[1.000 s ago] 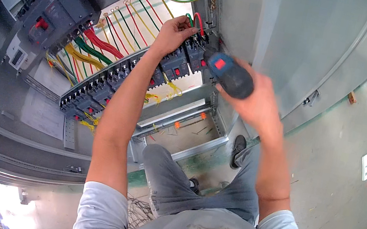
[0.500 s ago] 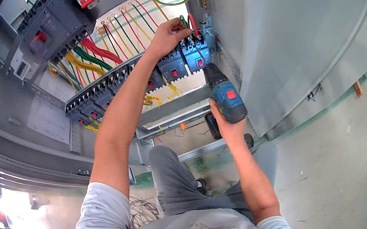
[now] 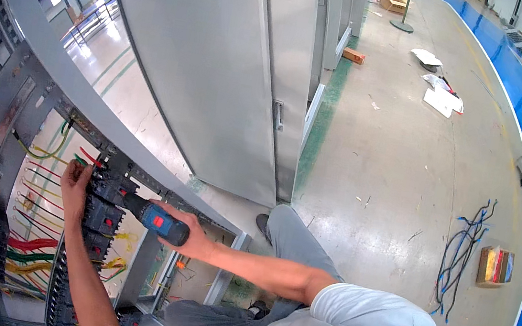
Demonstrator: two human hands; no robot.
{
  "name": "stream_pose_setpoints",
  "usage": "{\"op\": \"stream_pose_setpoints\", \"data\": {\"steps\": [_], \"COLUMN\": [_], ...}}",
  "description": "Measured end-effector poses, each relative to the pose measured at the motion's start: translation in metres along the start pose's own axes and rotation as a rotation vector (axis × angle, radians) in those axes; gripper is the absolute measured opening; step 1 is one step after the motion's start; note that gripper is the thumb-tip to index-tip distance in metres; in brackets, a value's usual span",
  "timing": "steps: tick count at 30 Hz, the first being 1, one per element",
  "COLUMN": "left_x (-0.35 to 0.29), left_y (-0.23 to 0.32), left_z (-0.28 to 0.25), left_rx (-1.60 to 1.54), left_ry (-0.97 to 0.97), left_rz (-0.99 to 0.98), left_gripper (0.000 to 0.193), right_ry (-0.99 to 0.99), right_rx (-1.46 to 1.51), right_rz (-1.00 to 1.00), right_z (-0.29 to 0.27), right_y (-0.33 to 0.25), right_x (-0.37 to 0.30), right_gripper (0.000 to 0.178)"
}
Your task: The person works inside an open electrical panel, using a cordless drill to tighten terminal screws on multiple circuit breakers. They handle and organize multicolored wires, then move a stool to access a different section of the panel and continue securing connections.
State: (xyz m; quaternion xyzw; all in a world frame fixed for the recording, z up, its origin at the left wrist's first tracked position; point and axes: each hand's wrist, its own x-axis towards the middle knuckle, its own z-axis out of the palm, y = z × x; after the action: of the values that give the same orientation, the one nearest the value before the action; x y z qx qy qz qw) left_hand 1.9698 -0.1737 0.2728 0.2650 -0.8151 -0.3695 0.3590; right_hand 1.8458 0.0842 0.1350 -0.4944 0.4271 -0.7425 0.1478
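My right hand (image 3: 193, 238) is wrapped round the handle of a blue and black cordless drill (image 3: 156, 220). The drill's nose points left at the end circuit breaker (image 3: 109, 185) of a row; its tip is hard to make out. At the wire side of that breaker, my left hand (image 3: 75, 180) is closed, its fingertips pinched on a short green wire (image 3: 80, 160). A red wire (image 3: 91, 157) curves into the breaker just beside those fingers. More breakers (image 3: 99, 217) with red switches run down from there.
Loose wires with ring ends (image 3: 43, 191) and thick red, green and yellow bundles (image 3: 32, 255) lie left of the breakers. A grey cabinet panel (image 3: 221, 72) stands beyond. On the floor at right are black cables (image 3: 461, 257) and a small box (image 3: 495, 267).
The view has swung to the right, so the cabinet row now sits at lower left and more floor shows. Both hands stay at the same breaker, the drill still in the right one.
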Motion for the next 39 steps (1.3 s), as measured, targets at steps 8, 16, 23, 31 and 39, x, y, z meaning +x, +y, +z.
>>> {"op": "stream_pose_setpoints", "data": {"steps": [8,16,23,31,39], "left_x": [0.01,0.018,0.015,0.014,0.013], "left_y": [-0.033,-0.001,0.001,0.0,0.007], "left_z": [-0.012,0.014,0.014,0.015,0.015], "left_rx": [0.107,-0.052,0.0,0.087,0.083], "left_ry": [0.01,-0.013,-0.01,-0.023,-0.035], "left_rz": [0.029,-0.003,0.021,0.037,-0.01], "left_gripper": [0.022,0.018,0.018,0.02,0.018], "right_ry": [-0.012,0.057,0.057,0.044,0.053], "right_rx": [-0.076,-0.03,-0.154,-0.148,-0.227], "right_rz": [0.071,0.166,0.064,0.094,0.066], "right_z": [0.008,0.001,0.002,0.001,0.005], "right_y": [0.03,0.01,0.022,0.015,0.013], "right_x": [-0.02,-0.008,-0.007,-0.005,-0.002], "right_gripper": [0.084,0.066,0.075,0.075,0.064]}}
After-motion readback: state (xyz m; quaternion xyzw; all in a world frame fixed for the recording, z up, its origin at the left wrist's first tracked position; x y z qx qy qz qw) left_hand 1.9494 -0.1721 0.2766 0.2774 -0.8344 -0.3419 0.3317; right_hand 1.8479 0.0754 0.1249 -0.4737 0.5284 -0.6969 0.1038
